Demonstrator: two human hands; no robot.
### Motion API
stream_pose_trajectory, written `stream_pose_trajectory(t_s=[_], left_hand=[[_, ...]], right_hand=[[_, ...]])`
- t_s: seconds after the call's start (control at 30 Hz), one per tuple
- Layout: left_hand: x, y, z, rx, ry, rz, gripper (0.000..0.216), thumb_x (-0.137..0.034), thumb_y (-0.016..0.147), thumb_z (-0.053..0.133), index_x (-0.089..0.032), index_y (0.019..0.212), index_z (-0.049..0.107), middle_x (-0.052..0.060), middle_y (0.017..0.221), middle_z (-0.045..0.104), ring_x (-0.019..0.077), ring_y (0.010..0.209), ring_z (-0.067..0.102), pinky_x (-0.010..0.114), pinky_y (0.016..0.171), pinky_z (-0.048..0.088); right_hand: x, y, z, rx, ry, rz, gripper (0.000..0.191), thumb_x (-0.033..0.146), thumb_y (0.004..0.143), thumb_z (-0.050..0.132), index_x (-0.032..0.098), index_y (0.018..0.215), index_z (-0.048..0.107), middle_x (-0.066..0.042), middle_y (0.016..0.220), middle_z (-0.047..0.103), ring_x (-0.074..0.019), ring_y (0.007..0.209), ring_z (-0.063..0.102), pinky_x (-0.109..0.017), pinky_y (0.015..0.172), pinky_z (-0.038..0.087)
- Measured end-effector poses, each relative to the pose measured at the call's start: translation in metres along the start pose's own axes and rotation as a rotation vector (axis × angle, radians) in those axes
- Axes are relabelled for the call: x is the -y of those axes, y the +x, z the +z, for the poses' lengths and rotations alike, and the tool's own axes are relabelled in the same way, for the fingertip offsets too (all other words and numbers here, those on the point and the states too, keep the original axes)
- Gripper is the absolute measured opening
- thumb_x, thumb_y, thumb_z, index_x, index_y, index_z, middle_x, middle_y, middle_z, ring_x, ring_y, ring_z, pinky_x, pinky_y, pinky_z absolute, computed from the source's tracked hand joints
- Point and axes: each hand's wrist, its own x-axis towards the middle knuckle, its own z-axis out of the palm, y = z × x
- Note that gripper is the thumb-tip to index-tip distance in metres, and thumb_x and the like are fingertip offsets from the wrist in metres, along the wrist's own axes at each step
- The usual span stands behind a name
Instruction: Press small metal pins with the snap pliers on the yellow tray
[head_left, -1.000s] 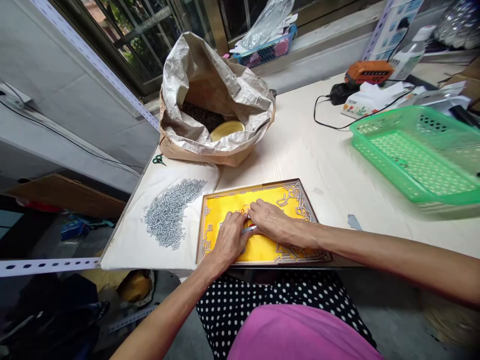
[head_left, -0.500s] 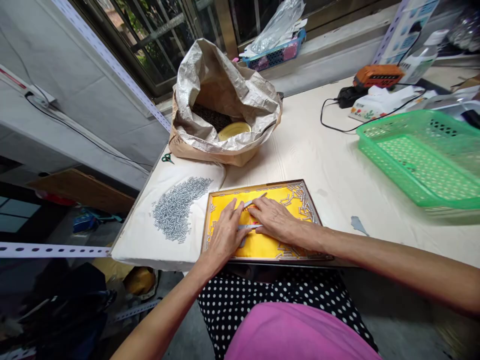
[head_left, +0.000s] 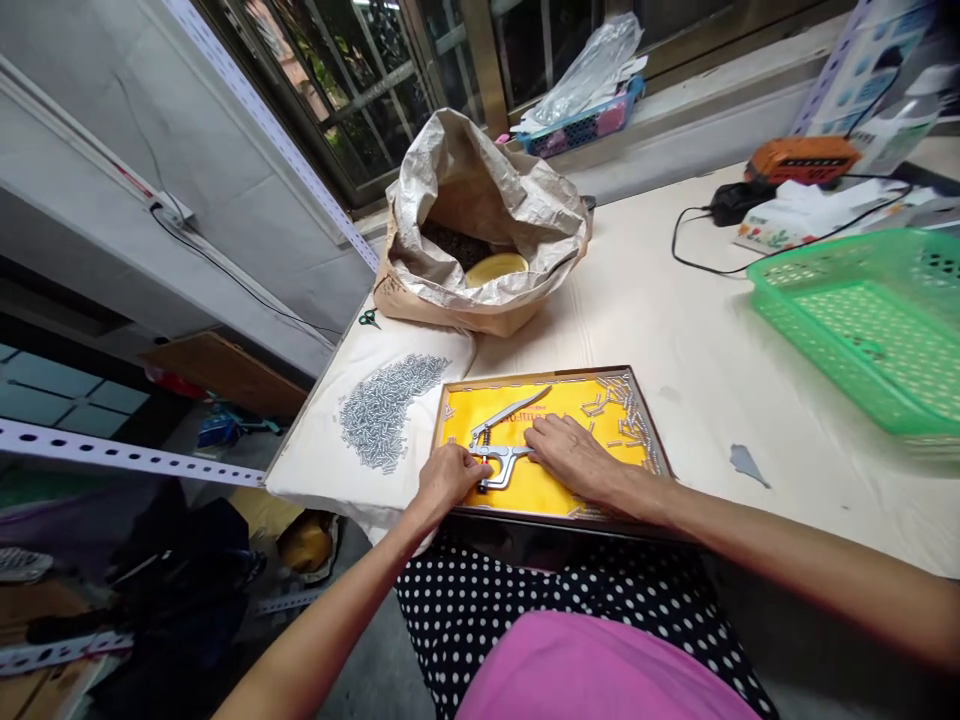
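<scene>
A pair of silver hand-press pliers (head_left: pixel 504 462), with a C-shaped frame, a spring and a long raised handle, is over the yellow lining of a shallow tray (head_left: pixel 664 450). My left hand (head_left: pixel 448 474) pinches the jaw end, beside a small red part. My right hand (head_left: pixel 571 455) has its fingers curled over the far end of the lower handle; its thumb is hidden. Small silver rod-like pieces (head_left: pixel 636 425) lie along the tray's right side and edges. To the left, a heap of similar small pieces (head_left: pixel 390 408) rests on white cloth.
Behind the tray stands a large open sack (head_left: pixel 465 305) with dark contents and a yellow bowl (head_left: pixel 496 268). Green scissors (head_left: pixel 369 319) lie near the table's left edge. At right are a green basket (head_left: pixel 847 400), an orange device (head_left: pixel 802 158) and a black cable (head_left: pixel 694 265).
The pliers' handle now stands open and uncovered. My left hand has moved down to the jaw end, and my right hand has drawn back to the right. The whole view has shifted slightly.
</scene>
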Motion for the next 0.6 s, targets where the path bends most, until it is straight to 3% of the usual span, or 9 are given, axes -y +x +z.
stream_pose_trajectory(t_s=[0.13, 0.27, 0.43, 0.5, 0.6], left_hand=[[-0.007, 0.001, -0.008, 0.057, 0.138, 0.159, 0.022, -0.023, 0.077, 0.063, -0.017, 0.056, 0.064, 0.004, 0.062, 0.063, 0.0179, 0.066, 0.060, 0.026, 0.060, 0.036], [-0.013, -0.007, -0.008, -0.034, 0.274, 0.309, 0.019, -0.019, 0.083, 0.058, -0.015, 0.067, 0.067, 0.010, 0.086, 0.069, 0.0199, 0.073, 0.063, 0.028, 0.066, 0.041], [0.003, 0.003, -0.009, 0.115, 0.095, 0.184, 0.027, -0.019, 0.078, 0.059, -0.015, 0.051, 0.060, 0.000, 0.051, 0.052, 0.0138, 0.053, 0.051, 0.025, 0.053, 0.032], [0.017, 0.008, -0.014, 0.045, 0.040, 0.162, 0.027, -0.018, 0.078, 0.057, -0.014, 0.052, 0.062, -0.001, 0.052, 0.052, 0.0126, 0.054, 0.050, 0.024, 0.054, 0.032], [0.034, 0.005, -0.020, -0.092, 0.084, 0.214, 0.024, -0.019, 0.083, 0.054, -0.016, 0.064, 0.070, 0.003, 0.072, 0.063, 0.0142, 0.066, 0.057, 0.023, 0.063, 0.039]], right_hand=[[-0.006, -0.001, 0.011, -0.114, 0.075, -0.028, 0.007, 0.016, 0.094, 0.053, 0.018, 0.090, 0.059, -0.007, 0.095, 0.061, -0.0210, 0.087, 0.051, -0.032, 0.076, 0.036], [-0.006, -0.004, 0.014, -0.171, 0.117, -0.065, 0.010, 0.015, 0.094, 0.052, 0.020, 0.086, 0.057, -0.005, 0.091, 0.059, -0.0206, 0.083, 0.049, -0.031, 0.072, 0.036], [-0.006, -0.012, 0.013, -0.193, -0.017, -0.091, 0.013, 0.017, 0.097, 0.047, 0.021, 0.091, 0.058, -0.006, 0.089, 0.060, -0.0224, 0.083, 0.049, -0.034, 0.072, 0.033], [-0.009, -0.013, 0.012, -0.180, -0.017, -0.081, 0.012, 0.020, 0.097, 0.049, 0.021, 0.089, 0.058, -0.005, 0.086, 0.060, -0.0220, 0.080, 0.049, -0.034, 0.071, 0.032], [-0.014, -0.012, 0.011, -0.148, 0.010, -0.076, 0.013, 0.024, 0.096, 0.052, 0.021, 0.085, 0.058, -0.005, 0.084, 0.061, -0.0217, 0.079, 0.048, -0.034, 0.069, 0.031]])
